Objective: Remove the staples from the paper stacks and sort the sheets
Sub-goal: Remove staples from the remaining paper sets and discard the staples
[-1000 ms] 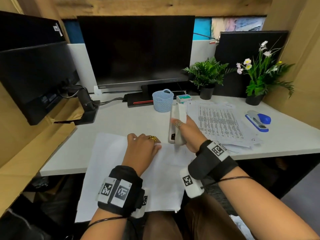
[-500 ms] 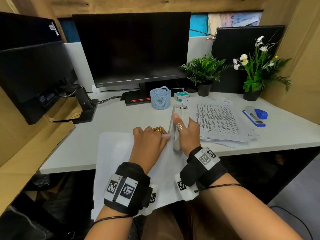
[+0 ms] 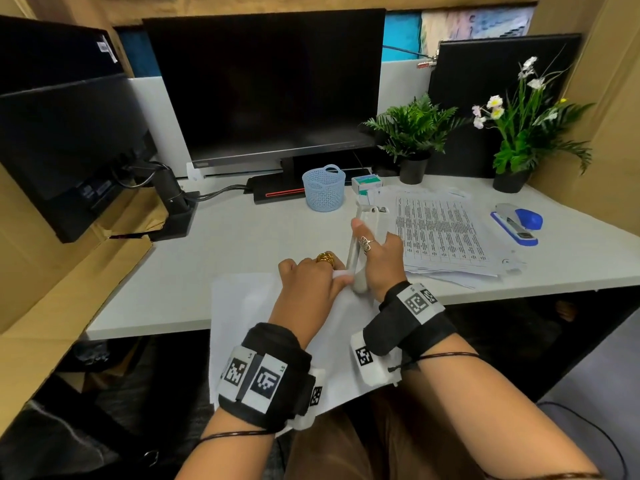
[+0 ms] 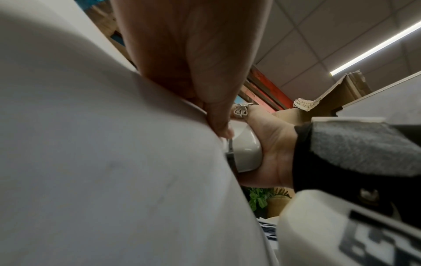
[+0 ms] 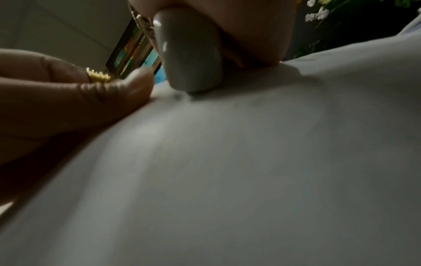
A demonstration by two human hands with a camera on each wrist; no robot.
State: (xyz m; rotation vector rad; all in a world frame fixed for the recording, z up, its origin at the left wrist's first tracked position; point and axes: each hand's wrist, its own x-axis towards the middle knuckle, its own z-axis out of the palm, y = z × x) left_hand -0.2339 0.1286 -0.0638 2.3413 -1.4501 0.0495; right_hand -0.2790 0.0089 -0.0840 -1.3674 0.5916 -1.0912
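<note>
While gripped, one stapler [image 3: 360, 251].

The head view was evenly and fairly brightly lit from overhead, its wide lens bowing the counter [image 3: 214, 258] edge and the side walls. The dark monitor [image 3: 266, 84] carried only a faint sheen. From the left wrist, a ceiling light strip [image 4: 376, 46] glared white, while the near white sheet [image 4: 102, 162] was a soft, unfocused mass. The right wrist view was dim and grainy, blurred throughout; a shadow, perhaps the tool's, lay on the paper.
</note>
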